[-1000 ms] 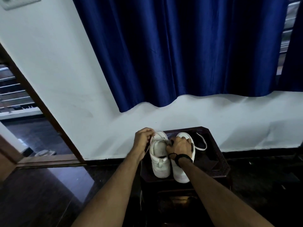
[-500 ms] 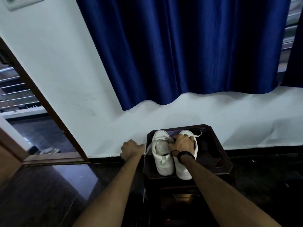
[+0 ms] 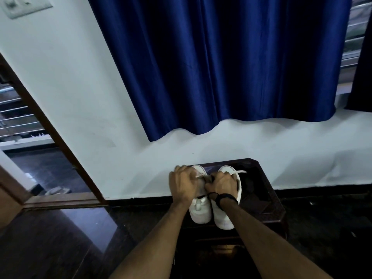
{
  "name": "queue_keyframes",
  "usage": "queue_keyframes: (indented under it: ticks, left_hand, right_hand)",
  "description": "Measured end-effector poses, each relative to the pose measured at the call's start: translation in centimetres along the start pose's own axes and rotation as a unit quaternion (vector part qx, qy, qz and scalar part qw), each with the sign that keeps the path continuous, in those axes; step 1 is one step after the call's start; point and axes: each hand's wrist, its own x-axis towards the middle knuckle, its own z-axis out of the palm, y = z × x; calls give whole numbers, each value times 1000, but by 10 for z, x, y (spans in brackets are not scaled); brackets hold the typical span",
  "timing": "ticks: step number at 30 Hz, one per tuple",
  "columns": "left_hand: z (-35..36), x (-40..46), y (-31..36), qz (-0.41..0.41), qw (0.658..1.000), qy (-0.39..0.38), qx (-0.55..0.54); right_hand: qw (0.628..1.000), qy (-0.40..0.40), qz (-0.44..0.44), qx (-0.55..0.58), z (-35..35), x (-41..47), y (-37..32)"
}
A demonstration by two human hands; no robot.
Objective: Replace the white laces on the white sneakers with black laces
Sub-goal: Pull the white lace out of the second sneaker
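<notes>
Two sneakers [image 3: 211, 210] side by side on a stool [image 3: 267, 198]; wall [image 3: 100, 117] behind; doorway [image 3: 30, 158] left.

Blue curtain [image 3: 221, 63], white wall [image 3: 84, 93], dark wooden stool [image 3: 263, 198], switch plate [image 3: 24, 5], sandal [image 3: 57, 190]

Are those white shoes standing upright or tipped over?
Upright: both white sneakers stand side by side on the dark stool, soles down.
</notes>
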Motion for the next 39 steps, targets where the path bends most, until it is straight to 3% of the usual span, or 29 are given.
queue_keyframes:
  ticks: [1, 2, 4, 5, 7, 9, 10, 12, 13, 16, 18, 22, 25, 28, 31, 34, 39]
  left_hand:
    - [-5, -1, -3, -95, 991, 69, -70]
    - [-11, 0, -8, -211, 958, 128, -147]
    - [-19, 2, -26, -420, 854, 200, -235]
    - [-22, 0, -37, -486, 820, 201, -224]
    - [-25, -7, -49, -547, 815, 129, -139]
    - [-22, -16, -47, -506, 858, 64, -59]
    - [-19, -18, -42, -440, 895, 58, -42]
    - [-12, -17, -28, -241, 969, 37, -35]
    - [-8, -14, -20, -139, 990, 2, -28]
    - [0, -5, -1, 71, 986, -151, 24]
    - [5, -2, 5, 108, 968, -216, 66]
    - [12, -1, -1, 94, 975, -184, 87]
    - [11, -8, -5, 69, 993, -75, 59]
    - [0, -11, -16, -56, 994, 72, -61]
    - [-21, -8, -35, -253, 934, 199, -153]
    - [-41, -10, -56, -414, 894, 143, -92]
    - [-49, -37, -83, -523, 851, -45, 13]
  right_hand:
    - [1000, 0, 0, 1, 0, 0, 1]
    - [1000, 0, 0, 2, -1, 0, 1]
    - [1000, 0, 2, 5, -2, -1, 0]
    - [1000, 1, 2, 4, -2, -1, -1]
    - [1000, 5, 0, 5, -3, -2, -2]
    - [1000, 5, 0, 6, -4, -3, -2]
    - [1000, 4, 1, 6, -4, -3, -2]
    - [1000, 6, 1, 9, -3, -4, -2]
    - [1000, 3, 1, 8, -3, -3, -2]
    - [1000, -2, -2, 1, -2, -1, -2]
    - [1000, 3, 1, 9, -1, 0, -1]
    - [1000, 8, 1, 11, -1, 0, -1]
    - [1000, 0, -6, -2, -2, -1, 0]
    - [1000, 3, 6, 5, 0, -1, -1]
    - [1000, 9, 15, 10, 0, -2, -1]
    - [1000, 6, 15, 12, -6, -5, -3]
    - [1000, -1, -1, 5, -11, -8, -4]
